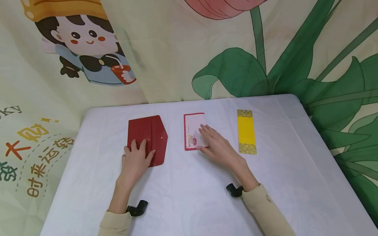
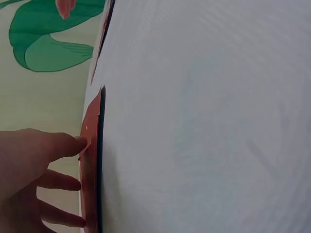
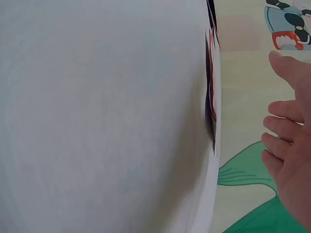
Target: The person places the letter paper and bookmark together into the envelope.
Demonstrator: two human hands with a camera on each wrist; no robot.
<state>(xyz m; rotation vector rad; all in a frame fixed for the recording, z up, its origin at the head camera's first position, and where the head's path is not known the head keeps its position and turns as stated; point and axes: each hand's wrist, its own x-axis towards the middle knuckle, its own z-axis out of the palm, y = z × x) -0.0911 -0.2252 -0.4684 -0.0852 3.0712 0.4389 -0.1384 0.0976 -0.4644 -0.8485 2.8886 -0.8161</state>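
A dark red envelope lies on the left part of the table, its pointed flap spread toward the right. My left hand rests on its lower half with fingers spread. The left wrist view shows the thumb and fingertips of that hand against the red surface. To the right lies a pale pink card with a red border and small printed decoration. Over its right side hovers my right hand, fingers extended, covering that part of the card. In the right wrist view, a gap separates this hand from the card.
A yellow paper strip with patterned grey-gold ends lies right of the card. A white cloth covers the table, and a printed curtain hangs behind its back edge. Each wrist wears a black device.
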